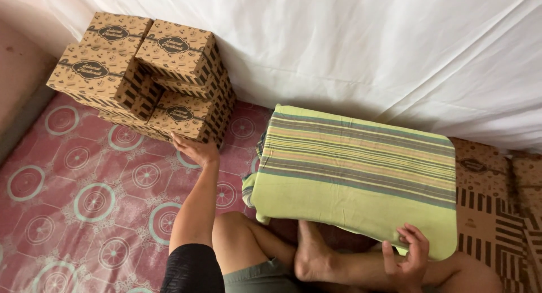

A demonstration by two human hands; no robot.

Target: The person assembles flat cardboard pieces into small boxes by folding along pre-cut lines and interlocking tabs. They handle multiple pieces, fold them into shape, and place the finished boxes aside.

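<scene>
My left hand (pixel 195 149) reaches out to the left and touches the lower front edge of a stack of brown printed cardboard boxes (pixel 147 73) standing on the floor. The fingers lie flat against the bottom box, holding nothing. My right hand (pixel 407 258) hovers near the front edge of a low table covered with a green striped cloth (pixel 355 174). Its fingers are loosely curled and apart, with nothing in them. I sit cross-legged, with my bare foot (pixel 310 253) under the table's front edge.
A red patterned mat (pixel 84 197) covers the floor at left. A white sheet (pixel 367 50) hangs behind the table. Flattened brown printed cardboard (pixel 497 214) lies at the right of the table.
</scene>
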